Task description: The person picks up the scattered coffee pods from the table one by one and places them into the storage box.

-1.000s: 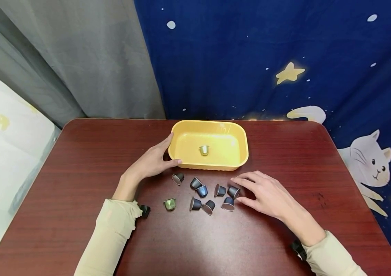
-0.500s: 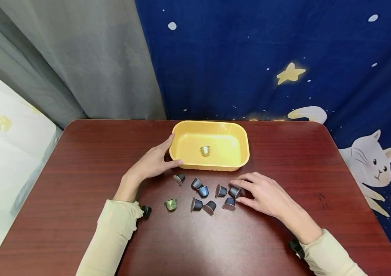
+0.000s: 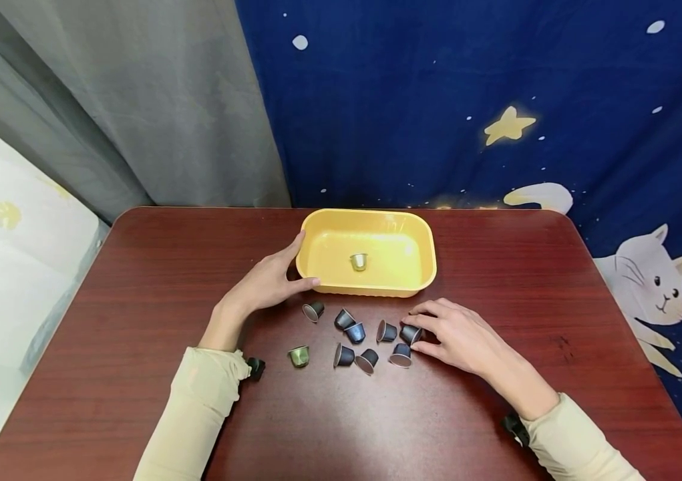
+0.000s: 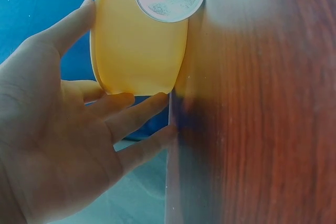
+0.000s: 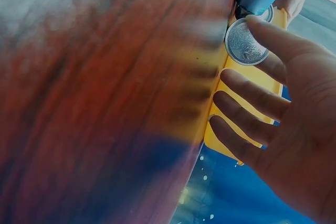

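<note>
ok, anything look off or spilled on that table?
Nothing damaged. The dark capsules lie scattered, several tipped on their sides, in front of the yellow tray, which holds a lone gold capsule. One green capsule sits apart, to the left of the cluster.

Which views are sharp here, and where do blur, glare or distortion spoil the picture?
Head view: sharp and evenly lit, edges slightly bowed. Left wrist view: table soft, glare at top, yellow tray stretched. Right wrist view: table smeared, only the right hand and a capsule fairly clear.
</note>
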Action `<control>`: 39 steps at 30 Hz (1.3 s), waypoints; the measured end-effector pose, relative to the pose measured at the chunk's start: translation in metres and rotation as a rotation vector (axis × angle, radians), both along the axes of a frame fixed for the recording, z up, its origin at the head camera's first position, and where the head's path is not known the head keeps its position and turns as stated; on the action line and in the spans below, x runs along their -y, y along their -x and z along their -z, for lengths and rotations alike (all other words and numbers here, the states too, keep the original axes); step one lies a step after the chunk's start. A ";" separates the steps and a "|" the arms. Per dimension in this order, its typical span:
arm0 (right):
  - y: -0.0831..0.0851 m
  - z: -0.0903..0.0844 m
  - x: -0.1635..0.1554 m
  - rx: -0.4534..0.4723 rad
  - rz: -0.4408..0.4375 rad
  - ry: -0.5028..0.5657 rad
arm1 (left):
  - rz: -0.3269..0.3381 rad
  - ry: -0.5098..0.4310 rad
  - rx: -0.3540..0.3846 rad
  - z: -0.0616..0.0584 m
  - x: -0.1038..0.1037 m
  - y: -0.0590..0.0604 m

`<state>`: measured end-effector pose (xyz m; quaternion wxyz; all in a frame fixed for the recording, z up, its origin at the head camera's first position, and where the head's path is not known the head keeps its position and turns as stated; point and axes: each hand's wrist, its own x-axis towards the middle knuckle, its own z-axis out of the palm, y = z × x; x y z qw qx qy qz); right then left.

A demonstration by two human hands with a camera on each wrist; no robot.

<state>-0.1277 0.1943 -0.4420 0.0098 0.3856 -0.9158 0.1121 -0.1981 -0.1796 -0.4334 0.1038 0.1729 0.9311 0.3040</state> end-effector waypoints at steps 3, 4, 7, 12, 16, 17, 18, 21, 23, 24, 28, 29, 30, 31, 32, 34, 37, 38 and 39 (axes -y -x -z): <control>0.000 0.001 0.000 -0.002 -0.002 0.002 | -0.002 0.006 0.000 0.000 0.000 0.000; 0.000 0.001 0.000 -0.004 -0.003 0.006 | -0.002 0.006 0.000 0.000 0.000 0.000; 0.001 0.002 0.000 -0.013 -0.007 0.018 | -0.001 0.002 0.003 0.001 0.000 0.000; 0.001 0.002 0.000 -0.021 -0.010 0.034 | 0.003 -0.010 0.002 0.000 0.000 0.000; 0.002 0.003 0.000 -0.018 -0.009 0.043 | 0.003 -0.010 0.002 0.000 0.000 0.000; 0.002 0.003 0.000 -0.019 -0.010 0.045 | 0.003 -0.010 0.002 0.000 0.000 0.000; 0.002 0.003 0.000 -0.019 -0.009 0.045 | 0.003 -0.010 0.001 0.000 0.000 0.000; 0.002 0.003 0.000 -0.019 -0.007 0.043 | 0.006 -0.013 -0.002 0.000 0.000 0.000; 0.002 0.003 0.000 -0.017 -0.007 0.040 | 0.007 -0.016 -0.001 0.000 0.000 0.000; 0.002 0.003 0.000 -0.015 -0.007 0.040 | 0.007 -0.016 0.000 0.000 0.000 0.000; 0.002 0.003 0.000 -0.015 -0.018 0.043 | 0.006 -0.019 0.002 0.000 0.000 0.000; 0.002 0.003 -0.001 -0.019 -0.021 0.044 | 0.006 -0.019 0.000 0.000 -0.001 0.000; 0.002 0.003 -0.001 -0.022 -0.023 0.046 | 0.005 -0.020 -0.001 0.000 -0.001 0.000; 0.003 0.003 -0.001 -0.025 -0.026 0.049 | 0.005 -0.020 -0.001 0.000 -0.001 0.000; 0.003 0.004 -0.001 -0.026 -0.029 0.051 | 0.004 -0.021 -0.002 0.000 -0.001 0.000; 0.003 0.004 -0.001 -0.026 -0.033 0.054 | 0.004 -0.023 -0.003 0.000 0.000 0.000; 0.003 0.005 -0.002 -0.025 -0.039 0.057 | 0.006 -0.024 -0.002 -0.001 0.000 -0.001; 0.003 0.005 -0.002 -0.026 -0.042 0.059 | 0.006 -0.025 -0.004 -0.001 -0.001 -0.001; 0.003 0.004 -0.002 -0.031 -0.043 0.063 | 0.007 -0.024 -0.004 -0.001 -0.001 -0.001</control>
